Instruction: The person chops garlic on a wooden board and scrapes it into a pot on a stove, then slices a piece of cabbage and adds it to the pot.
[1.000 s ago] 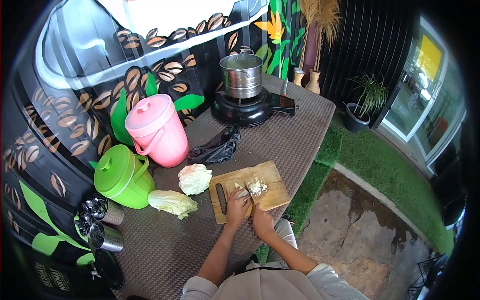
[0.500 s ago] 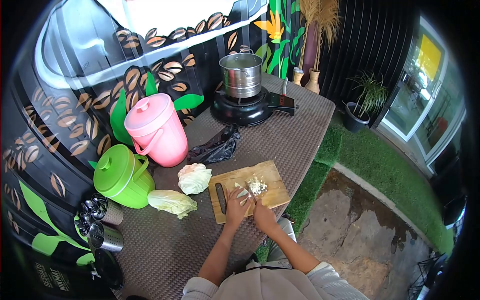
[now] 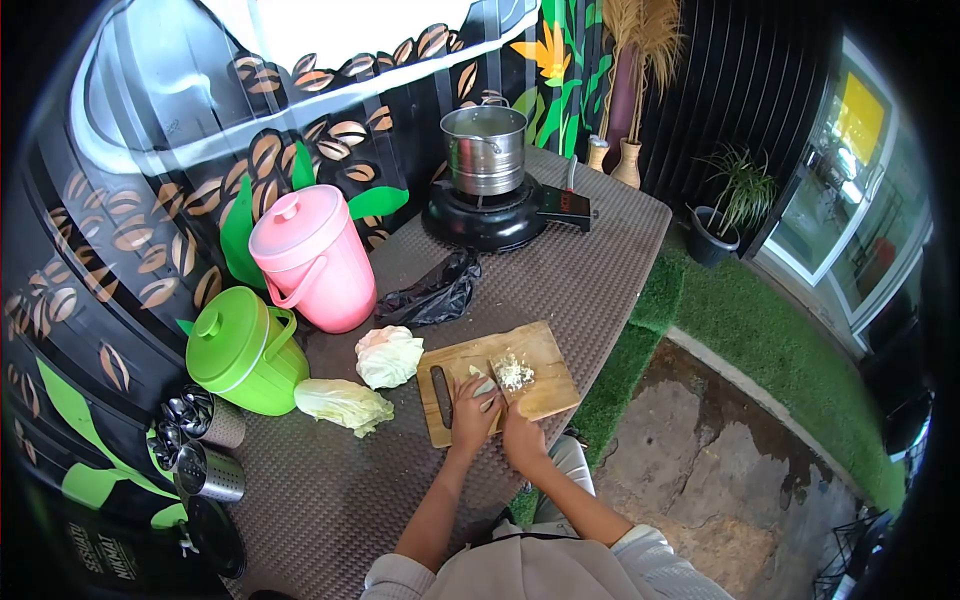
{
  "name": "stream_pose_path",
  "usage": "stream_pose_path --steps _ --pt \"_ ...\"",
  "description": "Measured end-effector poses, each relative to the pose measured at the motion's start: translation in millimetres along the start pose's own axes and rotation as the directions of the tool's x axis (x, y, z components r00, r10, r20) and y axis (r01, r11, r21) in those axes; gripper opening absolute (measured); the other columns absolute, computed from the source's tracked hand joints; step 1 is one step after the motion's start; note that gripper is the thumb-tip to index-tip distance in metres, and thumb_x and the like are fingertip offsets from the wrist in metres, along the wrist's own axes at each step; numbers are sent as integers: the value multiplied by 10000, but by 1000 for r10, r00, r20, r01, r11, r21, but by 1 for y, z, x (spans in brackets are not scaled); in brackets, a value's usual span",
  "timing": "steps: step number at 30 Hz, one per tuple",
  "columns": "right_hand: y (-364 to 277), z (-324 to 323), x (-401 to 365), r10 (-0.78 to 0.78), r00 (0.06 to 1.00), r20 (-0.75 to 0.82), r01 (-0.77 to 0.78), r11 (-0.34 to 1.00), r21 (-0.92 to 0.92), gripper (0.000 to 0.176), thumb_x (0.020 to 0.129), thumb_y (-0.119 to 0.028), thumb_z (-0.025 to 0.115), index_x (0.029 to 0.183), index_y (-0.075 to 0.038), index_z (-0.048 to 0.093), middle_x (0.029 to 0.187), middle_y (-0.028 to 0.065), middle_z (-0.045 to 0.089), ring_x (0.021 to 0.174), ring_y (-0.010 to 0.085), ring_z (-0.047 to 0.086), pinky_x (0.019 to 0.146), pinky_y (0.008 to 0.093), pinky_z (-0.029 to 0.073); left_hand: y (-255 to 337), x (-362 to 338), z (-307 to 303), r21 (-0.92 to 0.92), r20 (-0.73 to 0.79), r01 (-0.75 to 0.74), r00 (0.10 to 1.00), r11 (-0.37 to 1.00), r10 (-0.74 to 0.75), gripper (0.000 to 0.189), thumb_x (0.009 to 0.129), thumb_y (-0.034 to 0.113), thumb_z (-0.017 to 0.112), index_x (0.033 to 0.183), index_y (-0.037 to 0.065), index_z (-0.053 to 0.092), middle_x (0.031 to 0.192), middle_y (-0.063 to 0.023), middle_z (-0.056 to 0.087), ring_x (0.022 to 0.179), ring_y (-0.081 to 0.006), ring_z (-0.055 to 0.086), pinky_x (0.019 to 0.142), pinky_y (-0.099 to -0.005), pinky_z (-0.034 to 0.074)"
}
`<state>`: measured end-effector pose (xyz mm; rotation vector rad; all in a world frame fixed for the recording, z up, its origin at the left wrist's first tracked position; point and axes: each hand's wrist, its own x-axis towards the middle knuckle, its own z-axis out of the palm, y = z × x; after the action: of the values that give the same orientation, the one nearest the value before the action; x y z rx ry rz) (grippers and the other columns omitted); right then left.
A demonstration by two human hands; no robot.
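Observation:
My left hand [image 3: 472,412] is closed over a pale vegetable piece [image 3: 484,384] and presses it on the wooden cutting board [image 3: 545,400]. Its kind is hard to make out, as the fingers cover most of it. Close by on the right, my right hand [image 3: 523,440] grips a knife [image 3: 497,378], whose handle is hidden in the fist. The thin blade stands right beside the left fingers. Finely chopped whitish bits [image 3: 514,373] lie in a small heap on the board, just beyond the blade.
Left of the board are a round cabbage [image 3: 389,357] and a long cabbage [image 3: 344,404]. Behind them stand pink [image 3: 315,265] and green [image 3: 245,355] lidded buckets. A black plastic bag [image 3: 432,292] lies beyond the board. A steel pot [image 3: 484,155] sits on a black stove [image 3: 480,225].
My right hand has shifted slightly left and toward my body with the knife. My left hand stays in nearly the same place on the vegetable piece.

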<state>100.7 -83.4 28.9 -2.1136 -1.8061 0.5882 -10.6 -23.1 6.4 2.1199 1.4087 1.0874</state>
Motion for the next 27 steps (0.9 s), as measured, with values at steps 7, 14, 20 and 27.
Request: stream_pose_path --steps 7,14,20,27 --pt "-3 -4 -6 -31 999 10 31 999 -15 182 897 -110 461 1018 18 416 767 262 644 742 412 665 613 471 550 1 0 -3 -36 0 4 1000 999 -4 204 823 160 671 984 51 730 1150 -134 627 1200 -311 501 1132 -498 203" --pt "0 -19 1 -103 995 19 103 995 -9 199 906 -126 453 1028 29 427 757 260 644 719 410 664 600 478 548 5 1 -4 -80 -11 28 1000 996 -29 195 812 136 680 973 36 728 1138 -146 641 1196 -320 506 1126 -488 227" --pt "-3 -4 2 -33 998 -56 36 998 49 200 894 -111 475 1031 25 423 754 258 645 730 415 663 625 482 548 3 1 -4 -64 5 31 1000 997 -31 197 806 135 683 967 30 727 1147 -155 639 1199 -317 512 1127 -486 225" --pt "-4 -2 -6 18 1000 15 -18 999 33 208 875 -95 496 1027 20 412 757 258 644 748 424 661 646 482 548 0 0 -1 -73 -20 14 1000 997 -15 199 800 125 682 970 32 726 1147 -158 641 1185 -312 530 1130 -484 220"
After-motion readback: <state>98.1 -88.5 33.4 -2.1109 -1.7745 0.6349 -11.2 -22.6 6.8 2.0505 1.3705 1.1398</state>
